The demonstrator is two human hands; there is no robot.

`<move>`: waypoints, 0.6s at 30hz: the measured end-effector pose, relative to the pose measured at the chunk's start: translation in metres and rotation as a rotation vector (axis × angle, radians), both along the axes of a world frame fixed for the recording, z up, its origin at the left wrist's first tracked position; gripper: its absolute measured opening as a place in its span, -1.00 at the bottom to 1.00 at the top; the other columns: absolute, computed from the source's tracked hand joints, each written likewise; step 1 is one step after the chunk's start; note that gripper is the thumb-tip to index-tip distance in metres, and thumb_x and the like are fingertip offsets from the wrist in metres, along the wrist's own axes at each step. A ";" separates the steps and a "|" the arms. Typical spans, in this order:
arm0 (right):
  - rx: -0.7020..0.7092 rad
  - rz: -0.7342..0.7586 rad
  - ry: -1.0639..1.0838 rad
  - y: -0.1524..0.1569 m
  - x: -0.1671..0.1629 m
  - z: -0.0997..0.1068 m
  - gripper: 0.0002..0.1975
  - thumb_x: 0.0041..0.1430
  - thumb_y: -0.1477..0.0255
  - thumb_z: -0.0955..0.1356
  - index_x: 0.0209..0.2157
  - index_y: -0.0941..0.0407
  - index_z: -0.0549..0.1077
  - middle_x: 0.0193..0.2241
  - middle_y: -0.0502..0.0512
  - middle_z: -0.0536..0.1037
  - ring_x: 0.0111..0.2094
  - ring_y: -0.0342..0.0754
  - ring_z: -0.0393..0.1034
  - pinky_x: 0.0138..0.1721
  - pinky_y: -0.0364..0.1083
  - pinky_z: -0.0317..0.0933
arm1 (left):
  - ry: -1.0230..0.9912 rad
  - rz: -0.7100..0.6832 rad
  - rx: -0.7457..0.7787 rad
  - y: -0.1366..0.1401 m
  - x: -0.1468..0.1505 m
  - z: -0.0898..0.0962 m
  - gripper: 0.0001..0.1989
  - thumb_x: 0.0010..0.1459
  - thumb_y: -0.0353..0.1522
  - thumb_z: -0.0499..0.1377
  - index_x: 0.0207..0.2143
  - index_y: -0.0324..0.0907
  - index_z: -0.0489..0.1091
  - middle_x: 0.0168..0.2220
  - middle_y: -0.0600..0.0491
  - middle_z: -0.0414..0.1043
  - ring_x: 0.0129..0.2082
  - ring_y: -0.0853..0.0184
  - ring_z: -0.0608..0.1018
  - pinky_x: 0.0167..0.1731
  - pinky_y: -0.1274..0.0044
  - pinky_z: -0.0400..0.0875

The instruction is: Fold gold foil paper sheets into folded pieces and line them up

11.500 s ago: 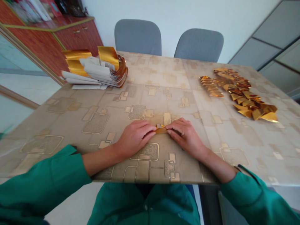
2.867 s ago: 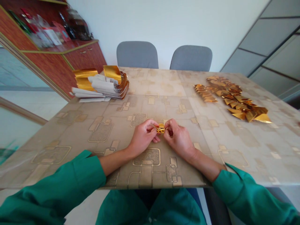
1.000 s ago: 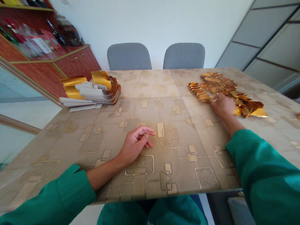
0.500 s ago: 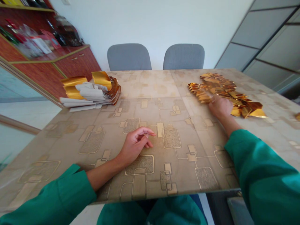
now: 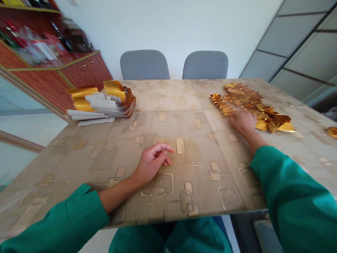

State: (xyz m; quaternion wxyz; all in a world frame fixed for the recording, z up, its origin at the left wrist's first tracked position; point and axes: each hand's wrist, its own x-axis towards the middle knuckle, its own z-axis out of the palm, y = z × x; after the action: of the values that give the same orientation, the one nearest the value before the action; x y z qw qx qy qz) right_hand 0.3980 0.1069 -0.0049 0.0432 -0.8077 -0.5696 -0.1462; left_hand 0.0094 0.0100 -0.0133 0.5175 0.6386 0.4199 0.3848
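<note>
My left hand (image 5: pixel 155 158) lies on the patterned tabletop near the middle, holding nothing. Its fingers are loosely bent, with a gap between forefinger and thumb. On the right, my right hand (image 5: pixel 243 122) is closed at the near end of a short row of folded gold paper pieces (image 5: pixel 220 104). Its fingertips are bent down onto a piece there and are partly hidden and slightly blurred. Behind and to the right of that hand spread more folded gold papers (image 5: pixel 273 117), shiny and overlapping in rows.
A curled stack of gold and white paper sheets (image 5: pixel 110 102) sits at the table's left far side. One gold piece (image 5: pixel 332 132) lies at the right edge. Two grey chairs (image 5: pixel 144 65) stand behind the patterned table (image 5: pixel 168 123). A reddish cabinet (image 5: pixel 86 68) is at left.
My right hand has shifted slightly left at the gold paper row, while the whole view has turned slightly. My left hand has stayed in place.
</note>
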 end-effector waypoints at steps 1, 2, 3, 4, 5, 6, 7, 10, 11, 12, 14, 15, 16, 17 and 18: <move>-0.005 -0.007 0.001 -0.002 -0.001 0.002 -0.67 0.22 0.41 0.20 -0.21 0.15 0.59 -0.20 0.29 0.61 -0.12 0.16 0.46 -0.15 0.04 0.17 | 0.003 0.000 0.003 0.000 0.000 -0.001 -0.81 0.23 -0.33 0.10 -0.25 -0.23 0.47 -0.31 0.02 0.57 -0.51 0.46 0.57 -0.48 0.62 0.42; -0.010 -0.015 0.008 -0.003 -0.002 0.004 -0.67 0.22 0.41 0.21 -0.20 0.14 0.59 -0.20 0.29 0.61 -0.12 0.16 0.46 -0.15 0.05 0.17 | 0.005 0.001 0.008 0.000 0.000 -0.002 -0.81 0.23 -0.33 0.09 -0.24 -0.23 0.47 -0.32 0.02 0.57 -0.51 0.45 0.57 -0.49 0.62 0.42; -0.015 -0.028 0.021 -0.005 -0.003 0.007 -0.67 0.21 0.42 0.21 -0.20 0.14 0.59 -0.20 0.29 0.61 -0.12 0.17 0.47 -0.14 0.05 0.18 | 0.011 -0.003 0.017 0.000 0.000 -0.002 -0.80 0.24 -0.33 0.08 -0.24 -0.23 0.47 -0.34 0.02 0.57 -0.51 0.44 0.57 -0.48 0.61 0.43; -0.019 -0.042 0.039 -0.007 -0.006 0.010 -0.68 0.21 0.42 0.22 -0.19 0.13 0.59 -0.20 0.29 0.61 -0.12 0.17 0.47 -0.14 0.05 0.19 | 0.027 -0.016 0.036 0.000 -0.001 -0.002 -0.79 0.24 -0.33 0.08 -0.22 -0.22 0.47 -0.36 0.03 0.57 -0.50 0.42 0.58 -0.47 0.60 0.44; -0.023 -0.052 0.064 -0.009 -0.009 0.013 -0.68 0.20 0.43 0.23 -0.18 0.12 0.60 -0.20 0.28 0.61 -0.13 0.17 0.47 -0.14 0.05 0.19 | 0.053 -0.028 0.070 0.002 -0.002 0.000 -0.78 0.25 -0.33 0.07 -0.20 -0.22 0.48 -0.38 0.03 0.57 -0.47 0.39 0.60 -0.45 0.58 0.45; -0.023 -0.072 0.095 -0.011 -0.014 0.016 -0.68 0.20 0.43 0.24 -0.17 0.11 0.60 -0.20 0.29 0.61 -0.13 0.18 0.48 -0.16 0.04 0.20 | 0.094 -0.048 0.125 0.006 -0.003 0.003 -0.77 0.26 -0.33 0.06 -0.18 -0.21 0.49 -0.41 0.04 0.58 -0.44 0.37 0.61 -0.40 0.56 0.47; -0.023 -0.082 0.111 -0.013 -0.019 0.019 -0.67 0.20 0.43 0.23 -0.16 0.12 0.60 -0.20 0.31 0.61 -0.15 0.19 0.48 -0.19 0.04 0.21 | 0.149 -0.074 0.204 0.011 -0.006 0.007 -0.76 0.27 -0.34 0.07 -0.14 -0.20 0.50 -0.37 0.03 0.59 -0.37 0.35 0.63 -0.33 0.53 0.49; -0.027 -0.059 0.147 -0.021 -0.042 0.024 -0.67 0.21 0.39 0.24 -0.17 0.10 0.61 -0.24 0.30 0.62 -0.20 0.19 0.49 -0.28 0.01 0.19 | 0.331 -0.048 0.530 0.045 -0.023 0.029 -0.74 0.28 -0.35 0.06 -0.12 -0.17 0.52 -0.08 0.00 0.59 -0.08 0.29 0.61 -0.01 0.43 0.45; -0.029 -0.041 0.161 -0.024 -0.052 0.024 -0.69 0.20 0.37 0.25 -0.19 0.09 0.61 -0.26 0.27 0.62 -0.23 0.17 0.49 -0.32 -0.02 0.18 | 0.409 -0.032 0.628 0.062 -0.033 0.040 -0.73 0.27 -0.37 0.06 -0.10 -0.17 0.53 -0.01 0.00 0.56 0.00 0.26 0.58 0.08 0.40 0.40; -0.032 -0.017 0.183 -0.027 -0.063 0.023 -0.70 0.19 0.36 0.26 -0.21 0.06 0.61 -0.28 0.23 0.63 -0.26 0.14 0.49 -0.36 -0.04 0.16 | 0.491 0.012 0.706 0.081 -0.044 0.051 -0.72 0.27 -0.38 0.05 -0.09 -0.17 0.53 0.03 0.00 0.54 0.04 0.25 0.55 0.13 0.37 0.35; -0.048 0.066 0.273 -0.035 -0.085 0.020 -0.72 0.17 0.38 0.26 -0.24 0.04 0.61 -0.33 0.17 0.63 -0.31 0.08 0.47 -0.39 -0.07 0.14 | 0.694 0.147 0.779 0.123 -0.071 0.074 -0.68 0.27 -0.45 0.01 -0.05 -0.19 0.51 0.11 0.01 0.48 0.12 0.23 0.48 0.20 0.35 0.27; -0.058 0.109 0.312 -0.039 -0.096 0.018 -0.73 0.16 0.38 0.26 -0.26 0.03 0.61 -0.36 0.15 0.62 -0.34 0.07 0.46 -0.41 -0.08 0.12 | 0.805 0.215 0.780 0.144 -0.087 0.085 -0.66 0.28 -0.49 -0.01 -0.03 -0.20 0.50 0.13 0.00 0.46 0.14 0.23 0.46 0.22 0.35 0.23; -0.073 0.158 0.356 -0.042 -0.106 0.016 -0.73 0.15 0.39 0.26 -0.28 0.04 0.60 -0.39 0.13 0.62 -0.36 0.05 0.45 -0.42 -0.09 0.10 | 0.910 0.246 0.767 0.164 -0.103 0.096 -0.65 0.29 -0.52 -0.02 0.00 -0.23 0.49 0.12 0.00 0.47 0.13 0.24 0.45 0.22 0.37 0.21; -0.081 0.227 0.409 -0.046 -0.114 0.015 -0.74 0.14 0.41 0.25 -0.30 0.04 0.59 -0.40 0.10 0.61 -0.38 0.02 0.44 -0.42 -0.09 0.09 | 0.948 0.249 0.746 0.181 -0.118 0.105 -0.66 0.27 -0.55 0.00 -0.02 -0.29 0.49 0.04 -0.02 0.52 0.06 0.24 0.48 0.21 0.37 0.22; -0.082 0.297 0.458 -0.048 -0.121 0.013 -0.75 0.13 0.42 0.25 -0.32 0.05 0.58 -0.40 0.08 0.61 -0.40 -0.01 0.42 -0.43 -0.10 0.08 | 0.973 0.241 0.722 0.196 -0.133 0.113 -0.70 0.24 -0.58 0.04 -0.07 -0.34 0.51 -0.11 0.00 0.58 -0.06 0.26 0.53 0.17 0.38 0.25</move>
State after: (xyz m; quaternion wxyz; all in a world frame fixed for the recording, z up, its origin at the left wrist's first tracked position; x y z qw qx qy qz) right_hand 0.2766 0.0588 0.0081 0.1590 -0.7285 -0.6625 0.0711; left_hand -0.1234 0.2059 0.1000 -0.0293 0.8238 0.5202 0.2232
